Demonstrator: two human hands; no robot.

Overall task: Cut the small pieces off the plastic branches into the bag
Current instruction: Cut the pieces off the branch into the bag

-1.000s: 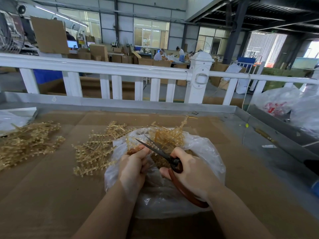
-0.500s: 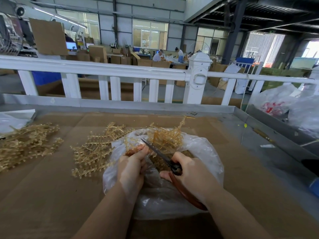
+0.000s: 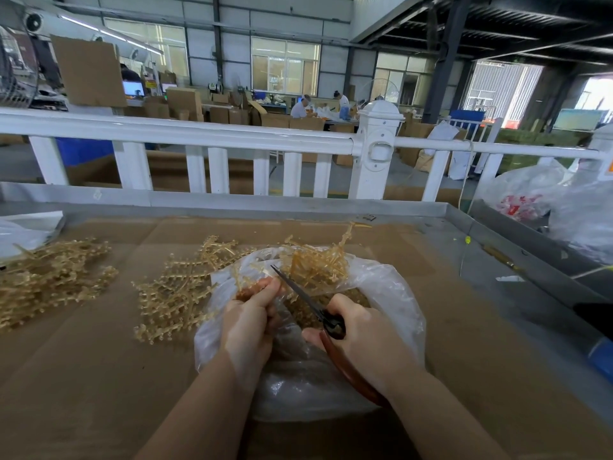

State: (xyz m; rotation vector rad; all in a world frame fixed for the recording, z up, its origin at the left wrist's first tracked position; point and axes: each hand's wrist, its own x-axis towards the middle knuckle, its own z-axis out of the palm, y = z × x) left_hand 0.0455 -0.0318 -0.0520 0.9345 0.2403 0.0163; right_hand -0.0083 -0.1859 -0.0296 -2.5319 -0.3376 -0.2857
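A clear plastic bag (image 3: 391, 293) lies open on the cardboard-covered table, with amber cut pieces inside. Over its mouth my left hand (image 3: 248, 323) pinches a pale amber plastic branch (image 3: 315, 263) that sticks up and away from me. My right hand (image 3: 361, 340) grips scissors (image 3: 305, 298) with dark blades and red-brown handles. The blades are closed or nearly closed and point up-left, their tip beside my left fingertips. A pile of branches (image 3: 175, 293) lies just left of the bag, and another pile (image 3: 49, 280) sits at the far left.
A white plastic sheet (image 3: 26, 227) lies at the table's far left corner. A metal rim (image 3: 232, 207) and a white railing (image 3: 199, 137) border the far side. Filled plastic bags (image 3: 547, 207) stand at the right. People work at benches far behind.
The scissor blades have closed from an open V and their tip has slid right along the branch. My left hand keeps its pinch.
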